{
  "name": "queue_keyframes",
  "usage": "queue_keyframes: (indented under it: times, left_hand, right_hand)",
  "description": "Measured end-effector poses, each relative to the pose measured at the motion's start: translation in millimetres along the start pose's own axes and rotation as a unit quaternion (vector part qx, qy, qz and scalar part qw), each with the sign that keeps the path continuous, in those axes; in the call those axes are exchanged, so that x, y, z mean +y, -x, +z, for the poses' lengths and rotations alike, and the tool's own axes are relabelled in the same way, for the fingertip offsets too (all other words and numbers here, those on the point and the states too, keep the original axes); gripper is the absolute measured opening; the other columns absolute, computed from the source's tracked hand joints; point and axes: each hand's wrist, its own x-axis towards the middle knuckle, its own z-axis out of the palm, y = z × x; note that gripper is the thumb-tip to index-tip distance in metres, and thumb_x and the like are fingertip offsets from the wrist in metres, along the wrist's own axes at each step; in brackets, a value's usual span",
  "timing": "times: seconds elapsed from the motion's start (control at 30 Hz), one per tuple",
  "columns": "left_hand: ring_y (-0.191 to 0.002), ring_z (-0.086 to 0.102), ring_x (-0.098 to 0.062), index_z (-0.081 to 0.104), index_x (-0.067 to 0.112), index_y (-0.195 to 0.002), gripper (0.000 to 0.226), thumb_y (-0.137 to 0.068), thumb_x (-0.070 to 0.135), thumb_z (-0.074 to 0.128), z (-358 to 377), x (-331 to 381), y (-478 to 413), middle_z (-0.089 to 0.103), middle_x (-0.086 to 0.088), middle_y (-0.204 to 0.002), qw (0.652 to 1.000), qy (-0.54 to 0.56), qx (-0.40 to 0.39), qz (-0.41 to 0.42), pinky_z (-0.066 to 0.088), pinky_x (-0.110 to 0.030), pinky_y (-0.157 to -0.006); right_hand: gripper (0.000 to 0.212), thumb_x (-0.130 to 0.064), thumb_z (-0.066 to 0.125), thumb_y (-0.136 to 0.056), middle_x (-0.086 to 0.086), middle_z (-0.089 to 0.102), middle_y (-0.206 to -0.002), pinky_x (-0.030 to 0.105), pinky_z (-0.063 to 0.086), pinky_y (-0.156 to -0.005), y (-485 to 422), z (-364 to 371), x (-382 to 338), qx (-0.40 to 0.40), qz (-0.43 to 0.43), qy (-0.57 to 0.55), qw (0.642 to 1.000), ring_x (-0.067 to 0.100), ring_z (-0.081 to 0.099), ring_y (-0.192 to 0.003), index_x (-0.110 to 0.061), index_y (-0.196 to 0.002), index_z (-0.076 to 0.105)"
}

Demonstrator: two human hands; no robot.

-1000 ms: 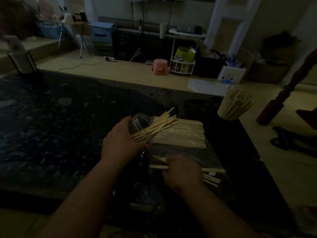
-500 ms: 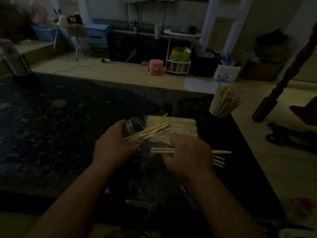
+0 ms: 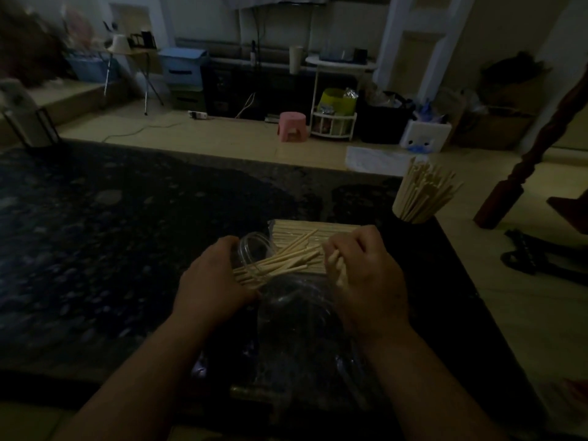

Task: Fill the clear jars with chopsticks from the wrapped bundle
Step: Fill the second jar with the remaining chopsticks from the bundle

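dim head view over a dark table [image 3: 127,249]. the left hand [image 3: 213,278] grips a tilted clear jar [image 3: 254,249], a fan of chopsticks [image 3: 286,262] sticking out of its mouth; just right of the jar the right hand [image 3: 366,278] curls around a few loose sticks [image 3: 334,265]. the wrapped bundle [image 3: 311,229] lies just behind the jar, and a filled jar [image 3: 413,214] stands well to its right and further back.

Left hand [image 3: 213,281] grips the tilted clear jar [image 3: 253,249], loose chopsticks [image 3: 286,261] fanning from its mouth toward two o'clock. Right hand [image 3: 366,275] curls round several sticks [image 3: 334,262] over the wrapped bundle [image 3: 302,227]. Full jar [image 3: 420,198] stands upright at two o'clock.
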Motion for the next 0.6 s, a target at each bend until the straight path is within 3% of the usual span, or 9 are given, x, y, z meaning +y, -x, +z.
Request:
queue_keyframes:
  times: [0.07, 0.1, 0.17, 0.27, 0.4, 0.5, 0.6]
  left_hand:
    - [-0.112, 0.056, -0.018, 0.039, 0.035, -0.134, 0.096, -0.051, 0.051, 0.085, 1.7, 0.0, 0.7, 0.055, 0.005, -0.129, 1.0, 0.0, -0.001, 0.004, 0.049, -0.04, -0.093]
    - [-0.116, 0.055, -0.018, 0.037, 0.034, -0.138, 0.1, -0.052, 0.055, 0.083, 2.6, -0.5, 1.0, 0.053, 0.004, -0.133, 1.0, -0.002, 0.0, 0.009, 0.048, -0.04, -0.096]
    - [-0.121, 0.053, -0.018, 0.036, 0.033, -0.143, 0.104, -0.052, 0.062, 0.079, 3.7, -0.9, 1.1, 0.05, 0.005, -0.137, 1.0, -0.01, 0.0, 0.017, 0.046, -0.04, -0.1]
    - [-0.119, 0.053, -0.017, 0.038, 0.036, -0.14, 0.1, -0.053, 0.064, 0.078, 4.0, -1.1, 0.8, 0.051, 0.006, -0.135, 1.0, -0.01, -0.003, 0.016, 0.047, -0.04, -0.098]
    - [-0.116, 0.054, -0.016, 0.039, 0.035, -0.139, 0.097, -0.054, 0.063, 0.078, 5.3, -2.5, 0.6, 0.053, 0.007, -0.132, 1.0, -0.012, 0.0, 0.019, 0.048, -0.04, -0.096]
    - [-0.112, 0.055, -0.014, 0.042, 0.039, -0.134, 0.09, -0.055, 0.066, 0.074, 5.2, -2.2, 0.5, 0.054, 0.01, -0.127, 1.0, -0.008, 0.008, 0.025, 0.049, -0.038, -0.093]
    - [-0.108, 0.057, -0.014, 0.045, 0.041, -0.129, 0.081, -0.056, 0.063, 0.075, 4.5, -1.0, 0.2, 0.056, 0.013, -0.121, 0.999, -0.014, 0.018, 0.029, 0.05, -0.036, -0.089]
  right_hand:
    - [0.015, -0.027, 0.052, -0.094, -0.004, 0.045, -0.098, 0.027, 0.05, -0.069, -1.7, -0.1, 1.1, 0.042, 0.003, -0.063, 0.997, 0.018, 0.056, -0.079, -0.019, -0.102, 0.062]
    - [0.025, -0.028, 0.052, -0.095, -0.003, 0.046, -0.099, 0.016, 0.047, -0.079, -2.4, -0.4, 0.1, 0.071, 0.006, -0.076, 0.995, 0.012, 0.054, -0.083, -0.009, -0.103, 0.067]
    - [0.033, -0.025, 0.052, -0.095, -0.002, 0.047, -0.099, 0.001, 0.035, -0.085, -4.2, -2.4, -5.4, 0.119, 0.022, -0.097, 0.988, 0.001, 0.048, -0.086, 0.003, -0.101, 0.069]
    - [0.033, -0.024, 0.048, -0.096, -0.001, 0.053, -0.095, 0.003, 0.037, -0.082, -2.9, -0.5, -10.1, 0.144, 0.064, -0.153, 0.976, -0.003, 0.052, -0.085, 0.0, -0.093, 0.07]
    - [0.029, -0.037, 0.047, -0.096, -0.006, 0.062, -0.077, 0.022, 0.05, -0.07, -4.0, 4.3, -17.6, 0.127, 0.146, -0.234, 0.953, 0.008, 0.065, -0.073, -0.02, -0.082, 0.065]
    - [0.028, -0.028, 0.052, -0.096, -0.002, 0.063, -0.058, 0.019, 0.05, -0.057, -3.0, 6.7, -26.4, 0.093, 0.216, -0.318, 0.918, 0.007, 0.063, -0.055, -0.025, -0.07, 0.062]
    - [0.028, -0.027, 0.054, -0.095, -0.004, 0.065, -0.058, 0.021, 0.051, -0.052, -2.4, 8.3, -29.7, 0.064, 0.26, -0.346, 0.899, 0.007, 0.061, -0.05, -0.023, -0.069, 0.064]
